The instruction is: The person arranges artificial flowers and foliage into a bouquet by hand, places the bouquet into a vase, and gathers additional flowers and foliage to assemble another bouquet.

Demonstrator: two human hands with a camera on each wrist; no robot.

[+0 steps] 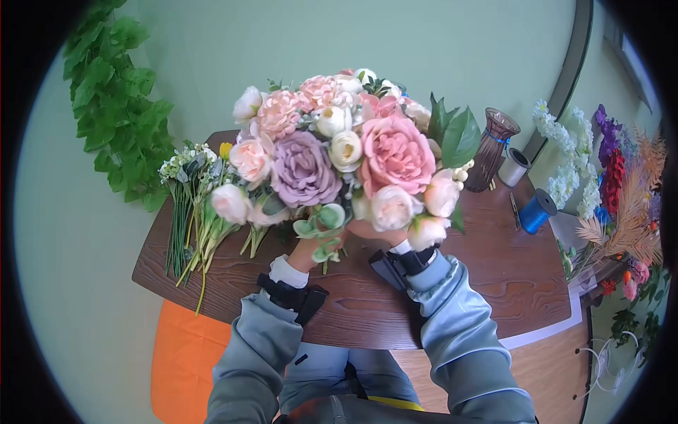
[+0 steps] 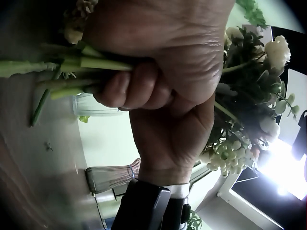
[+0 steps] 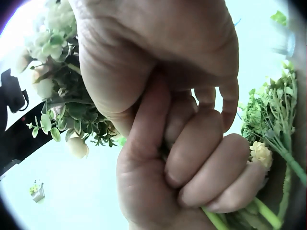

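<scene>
A large bouquet [image 1: 345, 152] of pink, mauve and cream flowers stands upright in front of me over the table, its blooms covering most of both hands in the head view. My left hand [image 3: 206, 167] is a fist around the green stems [image 2: 105, 63], whose ends stick out below it. Right against it, higher up by the flower heads, my right hand [image 3: 163, 48] wraps the bouquet's neck, fingers bent behind the left fist. In the left wrist view the right hand's palm [image 2: 168, 139] shows beyond the left fingers [image 2: 144, 86].
Loose flower stems [image 1: 194, 219] lie at the table's left. A purple glass vase [image 1: 491, 152], a ribbon roll [image 1: 514, 168] and a blue spool [image 1: 538, 212] stand at the right. More flowers [image 1: 621, 191] are beyond the right edge, and a green vine [image 1: 116, 106] hangs at left.
</scene>
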